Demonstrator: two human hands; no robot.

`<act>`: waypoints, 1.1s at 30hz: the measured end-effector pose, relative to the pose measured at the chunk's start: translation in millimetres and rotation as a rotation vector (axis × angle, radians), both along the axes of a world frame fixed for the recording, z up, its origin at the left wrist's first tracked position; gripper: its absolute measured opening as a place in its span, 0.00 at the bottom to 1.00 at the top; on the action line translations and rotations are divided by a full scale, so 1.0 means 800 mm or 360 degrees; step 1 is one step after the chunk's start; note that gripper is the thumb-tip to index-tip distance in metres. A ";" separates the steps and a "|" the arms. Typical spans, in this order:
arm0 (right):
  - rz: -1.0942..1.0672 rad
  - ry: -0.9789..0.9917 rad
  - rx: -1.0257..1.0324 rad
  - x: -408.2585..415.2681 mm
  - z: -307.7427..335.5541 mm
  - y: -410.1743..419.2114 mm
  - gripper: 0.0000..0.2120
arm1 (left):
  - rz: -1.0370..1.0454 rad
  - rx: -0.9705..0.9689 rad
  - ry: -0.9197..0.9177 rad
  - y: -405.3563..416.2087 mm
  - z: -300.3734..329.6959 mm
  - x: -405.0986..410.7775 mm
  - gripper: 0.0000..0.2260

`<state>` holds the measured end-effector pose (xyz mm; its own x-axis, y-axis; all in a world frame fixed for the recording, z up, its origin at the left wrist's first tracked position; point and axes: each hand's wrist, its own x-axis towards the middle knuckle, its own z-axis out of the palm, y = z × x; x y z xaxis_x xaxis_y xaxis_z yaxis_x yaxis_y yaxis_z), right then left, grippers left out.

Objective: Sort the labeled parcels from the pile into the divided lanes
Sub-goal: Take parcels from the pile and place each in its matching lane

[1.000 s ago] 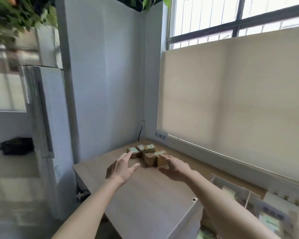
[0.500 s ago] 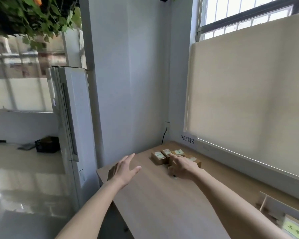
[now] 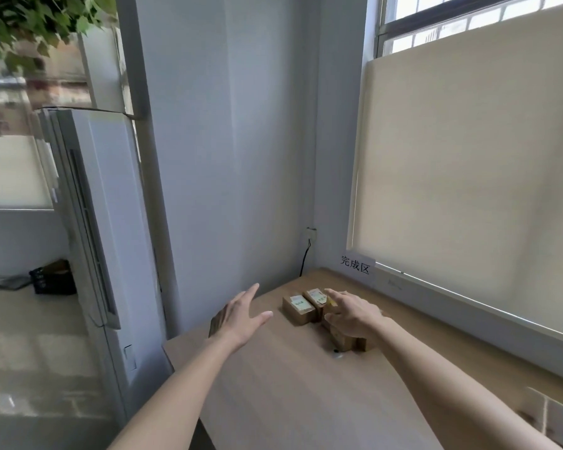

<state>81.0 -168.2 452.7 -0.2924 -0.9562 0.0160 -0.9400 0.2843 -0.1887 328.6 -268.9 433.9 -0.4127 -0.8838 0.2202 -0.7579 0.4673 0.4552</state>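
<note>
A small pile of brown cardboard parcels with pale labels sits at the far corner of the wooden table (image 3: 273, 384). Two parcels lie in plain sight, the left one (image 3: 298, 308) and one behind it (image 3: 316, 297). My right hand (image 3: 351, 315) lies over the rest of the pile, fingers spread, covering the parcels (image 3: 342, 341) beneath it. Open and holding nothing, my left hand (image 3: 241, 316) hovers left of the pile above the table. Only a white corner of the divided lanes (image 3: 546, 417) shows at the bottom right.
A sign with Chinese characters (image 3: 355, 264) hangs on the window ledge behind the pile. A tall white floor unit (image 3: 95, 222) stands left of the table, beyond its left edge (image 3: 176, 349). A black cable (image 3: 304, 258) runs down the wall corner.
The view has swung left, so the lanes have slid almost out of frame. My right hand has settled over the pile of parcels. My left hand stays open beside it.
</note>
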 end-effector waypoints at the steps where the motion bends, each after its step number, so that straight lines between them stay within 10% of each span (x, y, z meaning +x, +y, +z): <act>1: -0.0032 0.0000 0.0017 -0.005 -0.004 -0.010 0.32 | -0.0018 0.0012 0.0010 -0.012 -0.003 -0.006 0.34; 33: -0.0868 -0.0102 0.0355 -0.042 -0.126 -0.266 0.32 | -0.0819 0.0345 -0.0102 -0.394 -0.148 -0.158 0.32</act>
